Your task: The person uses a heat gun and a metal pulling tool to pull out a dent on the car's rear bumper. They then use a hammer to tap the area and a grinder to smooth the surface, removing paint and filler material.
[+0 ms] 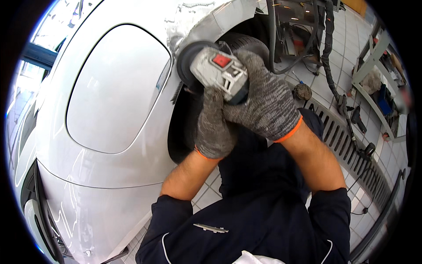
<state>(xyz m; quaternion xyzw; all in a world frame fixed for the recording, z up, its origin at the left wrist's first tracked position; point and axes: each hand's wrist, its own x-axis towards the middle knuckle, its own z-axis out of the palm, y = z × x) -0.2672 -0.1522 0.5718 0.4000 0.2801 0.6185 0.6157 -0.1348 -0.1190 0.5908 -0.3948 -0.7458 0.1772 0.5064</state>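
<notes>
A grey power sander [218,68] with a red switch and a black round pad is pressed against the edge of a white car's wheel arch [206,26]. My right hand [268,99], in a grey knit glove with an orange cuff, grips the tool's body from the right. My left hand [214,125], gloved the same way, holds the tool from below. The black tyre [248,42] shows inside the arch behind the tool.
The white car body panel [114,88] fills the left half. A floor drain grate [351,149] runs along the tiled floor on the right, with a black hose [327,48] and cables. A metal shelf rack [373,75] stands at far right.
</notes>
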